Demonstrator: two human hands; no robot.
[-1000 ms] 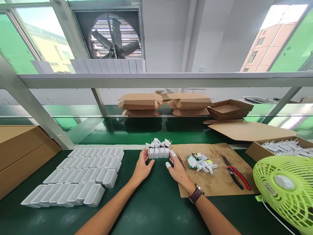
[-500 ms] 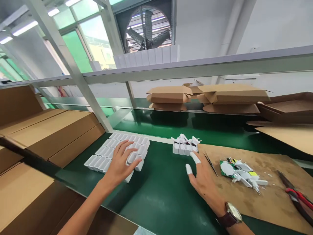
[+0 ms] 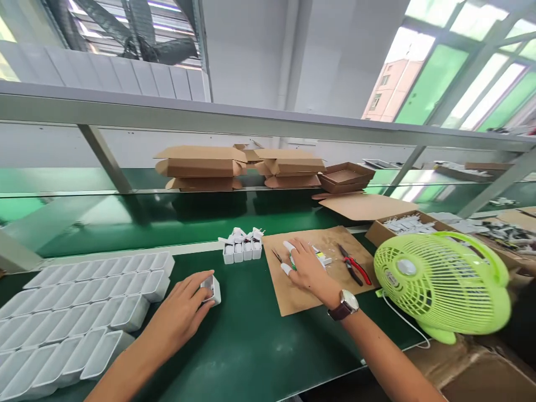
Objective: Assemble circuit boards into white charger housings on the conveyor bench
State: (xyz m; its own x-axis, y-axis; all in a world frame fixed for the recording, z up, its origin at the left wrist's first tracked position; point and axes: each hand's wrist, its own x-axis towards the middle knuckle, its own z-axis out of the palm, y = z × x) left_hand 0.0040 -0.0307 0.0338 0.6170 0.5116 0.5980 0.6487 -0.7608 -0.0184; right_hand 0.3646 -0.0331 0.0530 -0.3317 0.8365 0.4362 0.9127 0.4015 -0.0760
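White case [image 3: 215,288] gripped in left hand's [image 3: 182,304] fingers, left of the brown sheet [image 3: 288,297]; right hand [image 3: 309,267] over parts [image 3: 322,258] on it (thumb and index apart). Probably part-picking; next move calls for a neat pinch.

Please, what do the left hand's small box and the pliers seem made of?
Small box: probably satin plastic, from its smooth, pale walls. Pliers: likely metal head, dark and dull; handles perhaps plastic or rubber, from smooth red and black covering.

On the brown paper [image 3: 288,298], partly hid white parts [image 3: 325,259] behind the right hand [image 3: 307,266]; left of the paper, cropped white trays [image 3: 100,287].
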